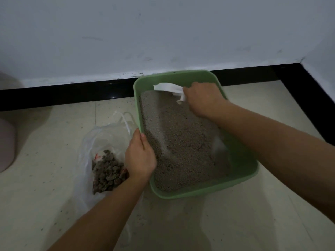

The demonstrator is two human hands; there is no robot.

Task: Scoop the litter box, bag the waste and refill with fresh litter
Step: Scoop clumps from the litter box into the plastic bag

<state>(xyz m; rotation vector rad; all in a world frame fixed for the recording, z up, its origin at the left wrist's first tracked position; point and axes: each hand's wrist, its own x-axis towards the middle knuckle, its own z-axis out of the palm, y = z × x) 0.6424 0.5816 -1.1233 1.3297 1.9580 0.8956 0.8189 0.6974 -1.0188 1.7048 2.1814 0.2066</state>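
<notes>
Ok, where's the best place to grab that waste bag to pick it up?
Take the waste bag by its loop handles at the far end, coming from above. The clumps sit at the near end, so lifting there should keep the mouth up.

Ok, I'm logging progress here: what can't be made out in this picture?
Head view only.
Blurred beyond naming: whitish smear in the litter box.
Partly hidden inside the right hand: white tissue.
Right side covered by the left hand: waste bag.
Cut off by the left edge: pink object.
</notes>
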